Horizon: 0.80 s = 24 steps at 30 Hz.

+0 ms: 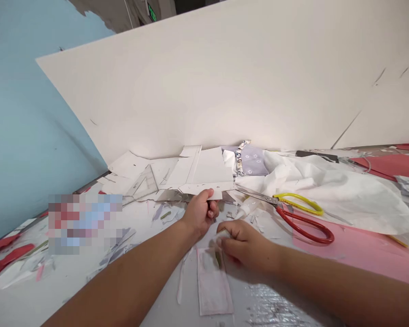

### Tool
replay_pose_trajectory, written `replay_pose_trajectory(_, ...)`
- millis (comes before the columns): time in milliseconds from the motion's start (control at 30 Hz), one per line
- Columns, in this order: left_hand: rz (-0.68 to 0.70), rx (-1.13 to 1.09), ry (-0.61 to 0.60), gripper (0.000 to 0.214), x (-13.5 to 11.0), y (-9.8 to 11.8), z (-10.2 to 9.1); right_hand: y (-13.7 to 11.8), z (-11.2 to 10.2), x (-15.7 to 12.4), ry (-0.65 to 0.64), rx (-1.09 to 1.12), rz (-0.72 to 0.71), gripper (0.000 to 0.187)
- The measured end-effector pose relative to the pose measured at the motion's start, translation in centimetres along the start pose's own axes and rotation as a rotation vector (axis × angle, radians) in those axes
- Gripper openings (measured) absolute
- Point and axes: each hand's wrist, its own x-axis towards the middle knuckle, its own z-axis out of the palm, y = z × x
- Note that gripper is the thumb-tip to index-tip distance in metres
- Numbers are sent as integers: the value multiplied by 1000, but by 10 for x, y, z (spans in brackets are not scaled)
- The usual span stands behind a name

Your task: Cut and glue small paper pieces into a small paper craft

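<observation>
My left hand is closed on the near edge of a folded white card piece, thumb on top and fingers curled beneath. Close by on the right, my right hand pinches something small and whitish, too blurred to name. Below it on the table lies a pale rectangular piece with pinkish edges. A thin white strip is beside that piece. Scissors with one yellow and one red handle rest to the right of the card, blades pointing toward it.
A large white panel stands behind the table. White cloth and patterned lilac fabric lie at the back right, with a pink sheet nearer. A clear set square is at back left. Scraps litter the left side.
</observation>
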Motion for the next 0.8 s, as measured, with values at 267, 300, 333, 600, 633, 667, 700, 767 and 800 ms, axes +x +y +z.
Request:
replay_pose_trajectory(267, -80, 146, -125, 29, -1, 5, -4, 5, 9, -2, -115, -99, -72, 20)
replay_pose_trajectory(300, -88, 179, -165, 28, -2, 6, -6, 6, 8, -1, -132, -95, -97, 26)
replay_pose_trajectory(333, -94, 216, -210, 29, -2, 7, -7, 7, 8, -2, -142, -91, -116, 31)
replay_pose_trajectory(600, -106, 827, -468, 38, -17, 44, -15, 1, 8, -8, -105, -116, -170, 35)
replay_pose_trajectory(633, -79, 973, -464, 33, -20, 51, -16, 2, 9, -9, -81, -102, -167, 33)
replay_pose_trajectory(667, -71, 1057, -460, 25, -24, 56, -17, 2, 10, -9, -52, -76, -167, 30)
replay_pose_trajectory(700, -69, 1131, -456, 18, -28, 61, -17, 3, 10, -10, -19, -50, -169, 26)
replay_pose_trajectory(767, -90, 1280, -452, 6, -38, 66, -16, 4, 11, -11, 62, -19, -196, 19)
replay_pose_trajectory(800, -94, 1380, -442, 4, -44, 67, -14, 4, 11, -12, 99, -23, -226, 16)
